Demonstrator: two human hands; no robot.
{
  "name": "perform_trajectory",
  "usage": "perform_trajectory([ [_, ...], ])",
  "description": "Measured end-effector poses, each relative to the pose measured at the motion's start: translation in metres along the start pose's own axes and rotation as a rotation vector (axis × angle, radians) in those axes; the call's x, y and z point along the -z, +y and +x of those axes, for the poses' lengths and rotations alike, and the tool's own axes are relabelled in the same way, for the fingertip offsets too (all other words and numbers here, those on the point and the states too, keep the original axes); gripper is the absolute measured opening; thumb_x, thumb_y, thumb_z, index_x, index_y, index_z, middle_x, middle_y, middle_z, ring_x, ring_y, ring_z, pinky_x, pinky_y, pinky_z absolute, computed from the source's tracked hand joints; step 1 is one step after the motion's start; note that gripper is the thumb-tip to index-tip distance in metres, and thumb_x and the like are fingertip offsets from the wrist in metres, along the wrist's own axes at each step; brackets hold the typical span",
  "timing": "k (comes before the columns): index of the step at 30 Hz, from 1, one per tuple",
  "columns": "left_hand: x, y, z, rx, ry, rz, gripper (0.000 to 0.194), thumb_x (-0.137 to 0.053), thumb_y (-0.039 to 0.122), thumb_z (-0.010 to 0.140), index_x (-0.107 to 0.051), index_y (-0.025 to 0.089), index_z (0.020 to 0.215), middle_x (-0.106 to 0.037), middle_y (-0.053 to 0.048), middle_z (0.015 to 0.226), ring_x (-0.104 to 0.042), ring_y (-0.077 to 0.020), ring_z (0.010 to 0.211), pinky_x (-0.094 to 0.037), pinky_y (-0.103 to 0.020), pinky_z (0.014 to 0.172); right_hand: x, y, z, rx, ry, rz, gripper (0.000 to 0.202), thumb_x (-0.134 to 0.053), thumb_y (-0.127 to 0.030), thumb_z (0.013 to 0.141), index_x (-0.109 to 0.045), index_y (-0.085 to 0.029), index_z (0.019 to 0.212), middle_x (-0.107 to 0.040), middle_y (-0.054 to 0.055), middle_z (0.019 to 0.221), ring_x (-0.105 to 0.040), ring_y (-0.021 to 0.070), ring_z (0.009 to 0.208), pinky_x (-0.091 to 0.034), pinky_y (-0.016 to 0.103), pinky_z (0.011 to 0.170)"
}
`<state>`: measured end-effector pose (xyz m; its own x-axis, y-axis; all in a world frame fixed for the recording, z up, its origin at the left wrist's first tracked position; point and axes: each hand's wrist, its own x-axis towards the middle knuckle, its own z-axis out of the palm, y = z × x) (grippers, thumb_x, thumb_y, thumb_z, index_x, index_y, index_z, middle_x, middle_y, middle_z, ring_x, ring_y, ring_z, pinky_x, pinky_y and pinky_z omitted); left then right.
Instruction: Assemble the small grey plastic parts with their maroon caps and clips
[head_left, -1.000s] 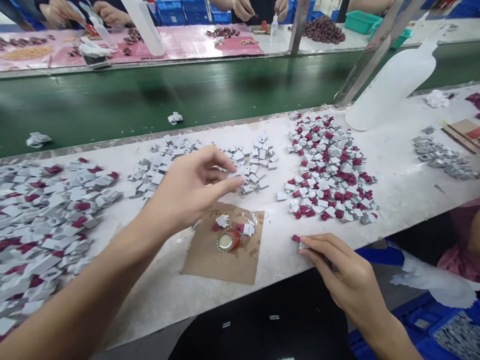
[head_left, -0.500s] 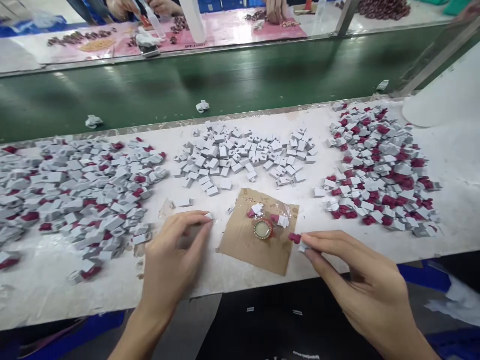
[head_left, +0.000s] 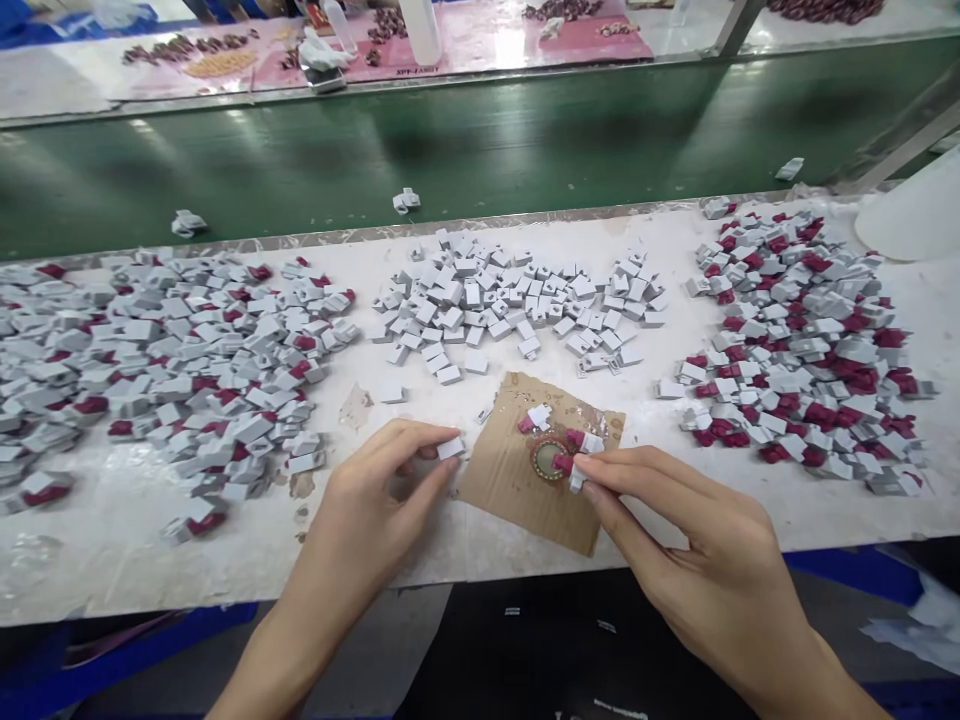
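Note:
Between thumb and index finger, my left hand (head_left: 394, 490) pinches a small white block (head_left: 451, 448) left of a brown cardboard piece (head_left: 510, 480). My right hand (head_left: 694, 540) pinches a maroon and white part (head_left: 576, 478), its maroon end over the round bottle cap (head_left: 550, 457) on the cardboard. Two more maroon and white parts lie beside the cap, one above it (head_left: 535, 418) and one at its right (head_left: 589, 441), close to my right fingertips.
White blocks (head_left: 495, 300) are heaped at the middle back. Mixed maroon and white parts are piled at the left (head_left: 172, 350) and right (head_left: 810, 350). Behind runs a green belt (head_left: 487, 150) with a few pieces on it.
My right hand has brought its part left, from the cardboard's right edge to over the cap. The block in my left hand now shows more. The whole view has shifted slightly.

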<state>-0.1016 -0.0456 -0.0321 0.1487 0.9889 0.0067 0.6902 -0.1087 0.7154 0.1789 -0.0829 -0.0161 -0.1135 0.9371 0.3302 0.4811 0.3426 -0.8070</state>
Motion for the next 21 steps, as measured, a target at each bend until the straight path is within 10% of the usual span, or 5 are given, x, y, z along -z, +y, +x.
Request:
perform_trajectory([
  [7,0.002,0.015,0.011,0.031,-0.024,-0.042,0.009,-0.076,0.027,0.100,-0.080,0.027,0.108,-0.075,-0.002,0.096,-0.071,-0.0216,0.086,-0.058,-0.035,0.078,0.002,-0.003,0.002,-0.055,0.016,0.061,0.022,-0.076,-0.007,0.104,-0.087,-0.023,0.115,-0.088,0.003,0.106,-0.086,0.0158,0.096,-0.072,0.022,0.090],
  [15,-0.022,0.067,0.034,0.166,-0.259,-0.864,0.016,-0.088,0.035,0.103,-0.083,0.025,0.115,-0.087,-0.004,0.112,-0.084,-0.0216,0.103,-0.069,-0.028,0.089,0.013,0.007,0.014,-0.422,0.119,0.553,0.018,-0.087,-0.028,0.105,-0.093,-0.041,0.116,-0.093,-0.003,0.115,-0.089,0.0196,0.107,-0.074,0.027,0.094],
  [21,-0.038,0.086,0.049,0.188,-0.345,-1.005,0.022,-0.091,0.032,0.102,-0.081,0.020,0.116,-0.089,-0.007,0.109,-0.085,-0.0221,0.102,-0.070,-0.027,0.088,0.016,0.016,0.022,-0.491,0.196,0.712,0.011,-0.093,-0.038,0.100,-0.094,-0.037,0.110,-0.093,0.000,0.112,-0.089,0.0215,0.106,-0.073,0.029,0.094],
])
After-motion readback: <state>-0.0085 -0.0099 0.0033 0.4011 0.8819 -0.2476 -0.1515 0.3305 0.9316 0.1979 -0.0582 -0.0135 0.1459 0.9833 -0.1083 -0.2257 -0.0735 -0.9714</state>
